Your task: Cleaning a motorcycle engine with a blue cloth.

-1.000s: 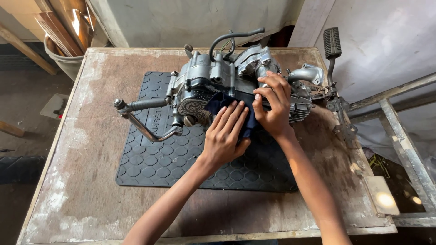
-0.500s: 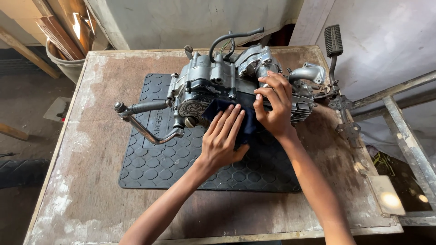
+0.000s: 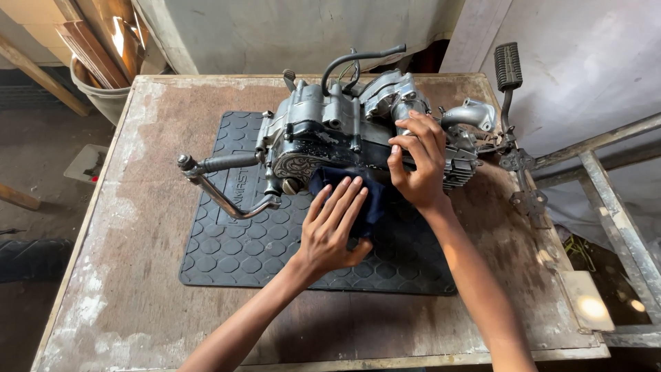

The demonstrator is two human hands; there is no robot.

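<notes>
We logged a grey motorcycle engine (image 3: pixel 358 134) lying on its side on a black rubber mat (image 3: pixel 234 248), which covered the middle of the worn wooden bench (image 3: pixel 138 138). The mat presumably kept the casing from sliding and spared the bench top.

Left hand (image 3: pixel 334 231): flat, fingers spread, palm down on a dark blue cloth (image 3: pixel 344 182). The cloth sat just below the engine's lower edge, touching it, so the hand pressed it against the casing rather than gripping it. Whether any cloth was bunched under the palm we could not tell.

Right hand (image 3: pixel 416 162): draped over the casing near the finned cylinder (image 3: pixel 458 169), fingers curled on the metal, apparently steadying the engine against the push of the other hand.

The two hands were apart, near each other across the cloth.

The bent lever (image 3: pixel 220 193) stuck out to the left over the mat. The kick pedal (image 3: pixel 508 69) rose at the far right, clear of both hands.
</notes>
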